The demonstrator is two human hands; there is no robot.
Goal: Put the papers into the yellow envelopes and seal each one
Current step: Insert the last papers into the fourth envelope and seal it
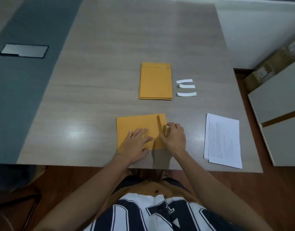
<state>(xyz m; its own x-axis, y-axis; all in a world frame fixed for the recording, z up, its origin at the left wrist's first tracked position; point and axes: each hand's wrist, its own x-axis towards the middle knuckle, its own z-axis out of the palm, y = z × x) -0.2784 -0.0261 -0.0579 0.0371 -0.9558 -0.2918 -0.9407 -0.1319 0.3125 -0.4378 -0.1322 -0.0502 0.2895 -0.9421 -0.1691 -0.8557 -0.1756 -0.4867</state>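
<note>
A yellow envelope lies sideways near the table's front edge, its flap end to the right. My left hand presses flat on its body with straight fingers. My right hand is at the flap end, fingers curled, pinching a small white strip at the raised flap. A stack of yellow envelopes lies farther back at the table's middle. Printed white papers lie to the right, near the front edge.
Three curled white backing strips lie right of the envelope stack. A dark flat panel sits on the grey strip at far left. Cardboard boxes and a white cabinet stand beyond the wooden table's right edge.
</note>
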